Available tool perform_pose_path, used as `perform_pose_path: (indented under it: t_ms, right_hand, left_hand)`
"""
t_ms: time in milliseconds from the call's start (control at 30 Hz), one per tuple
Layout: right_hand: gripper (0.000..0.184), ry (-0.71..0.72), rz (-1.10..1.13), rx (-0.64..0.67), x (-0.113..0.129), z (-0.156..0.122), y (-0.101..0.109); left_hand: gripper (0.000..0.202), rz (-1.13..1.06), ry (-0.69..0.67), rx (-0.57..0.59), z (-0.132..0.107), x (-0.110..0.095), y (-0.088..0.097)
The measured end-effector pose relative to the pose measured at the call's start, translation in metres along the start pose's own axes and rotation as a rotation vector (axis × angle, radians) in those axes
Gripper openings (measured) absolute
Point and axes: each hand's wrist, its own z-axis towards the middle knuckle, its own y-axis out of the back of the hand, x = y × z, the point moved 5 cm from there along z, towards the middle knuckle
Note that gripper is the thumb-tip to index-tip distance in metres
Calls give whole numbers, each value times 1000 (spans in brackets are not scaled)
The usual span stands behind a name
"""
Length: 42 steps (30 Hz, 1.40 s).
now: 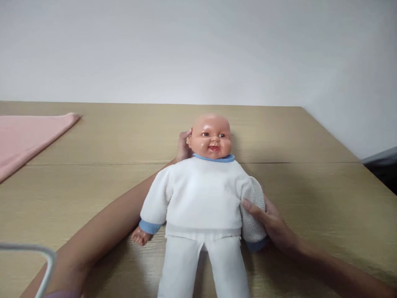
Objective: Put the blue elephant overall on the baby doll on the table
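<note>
A baby doll (204, 194) with a bald plastic head, a white fleece top with blue collar and cuffs, and white trousers lies face up in the middle, its feet cut off by the lower edge. My left hand (184, 147) cups the back of its head from the left; most of the fingers are hidden behind the head. On the other side, my right hand (273, 221) grips the doll's sleeved arm, thumb on top and fingers out of sight behind it.
The doll rests over a wooden table (124, 132) with a seam across it. A folded pink cloth (31, 140) lies at the left. A pale cable or tube (27, 248) curves in at the lower left. Something dark (383, 167) stands beyond the right edge. A white wall is behind.
</note>
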Motion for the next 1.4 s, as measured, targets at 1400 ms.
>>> perform_pose_path:
  t_ms: [1400]
  right_hand:
    - [71,301,-329,-23,-1,0,7]
  left_hand:
    - [54,172,131,124,-2,-16,3]
